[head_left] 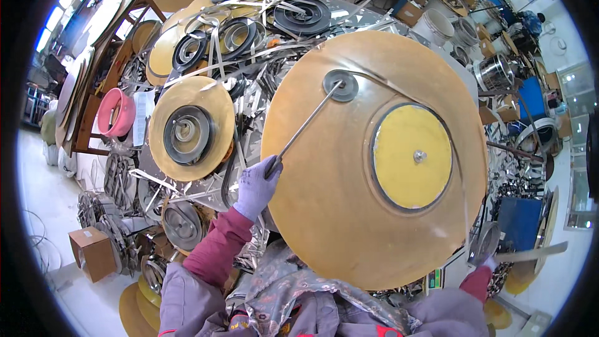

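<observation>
one gloved left hand [257,186] grips a thin metal rod [306,126] over the big disc [349,224]

A pink bowl [116,112] sat left; cardboard box [92,251] on the floor; white buckets [439,25] and blue bin [531,97] beyond.

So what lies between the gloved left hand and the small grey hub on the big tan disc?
In the head view, only the thin metal rod spans from left hand to grey hub, over the bare tan disc.

Our big tan disc [349,212] fills the middle, tangled metal strips [237,62] crowd our left, we see open floor [37,181] far left.
</observation>
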Tool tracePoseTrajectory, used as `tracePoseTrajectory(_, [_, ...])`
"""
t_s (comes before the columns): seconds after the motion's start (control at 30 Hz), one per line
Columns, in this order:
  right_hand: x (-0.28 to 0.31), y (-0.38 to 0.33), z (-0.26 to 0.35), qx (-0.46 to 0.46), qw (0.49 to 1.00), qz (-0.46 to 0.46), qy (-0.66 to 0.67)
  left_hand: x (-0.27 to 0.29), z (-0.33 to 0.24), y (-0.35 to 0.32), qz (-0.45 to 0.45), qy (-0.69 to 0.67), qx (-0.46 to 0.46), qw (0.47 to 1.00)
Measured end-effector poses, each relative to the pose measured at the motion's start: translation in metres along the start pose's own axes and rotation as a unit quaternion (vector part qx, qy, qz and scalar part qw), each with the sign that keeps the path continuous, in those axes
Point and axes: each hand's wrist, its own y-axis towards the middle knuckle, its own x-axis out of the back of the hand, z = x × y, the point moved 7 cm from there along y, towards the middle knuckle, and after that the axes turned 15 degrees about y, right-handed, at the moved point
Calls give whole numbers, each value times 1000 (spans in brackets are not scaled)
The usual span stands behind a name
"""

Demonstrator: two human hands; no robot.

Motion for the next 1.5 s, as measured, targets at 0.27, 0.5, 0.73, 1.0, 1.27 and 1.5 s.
tracePoseTrajectory(0.27, [-50, -150, 0, 83, 983, 130, 98, 3, -18, 9, 0, 44, -37, 998])
tracePoseTrajectory(0.5, [-228, -443, 259, 379, 841, 385, 8, -3, -20, 17, 27, 74, -58, 995])
tracePoseTrajectory(0.73, [-382, -641, 364, 340, 669, 642, 157, 37, 7, -8, -100, -4, -42, 994])
tracePoseTrajectory(1.0, [-492, -783, 326, 242, 519, 817, 62, 108, 59, 113, -218, 186, 1, 958])
tracePoseTrajectory(1.27, [-575, -851, 282, 308, 377, 874, 24, 93, 79, 174, -131, 337, 93, 928])
tracePoseTrajectory(1.5, [-601, -861, 282, 261, 377, 886, 66, 78, 27, 191, -146, 130, 17, 981])
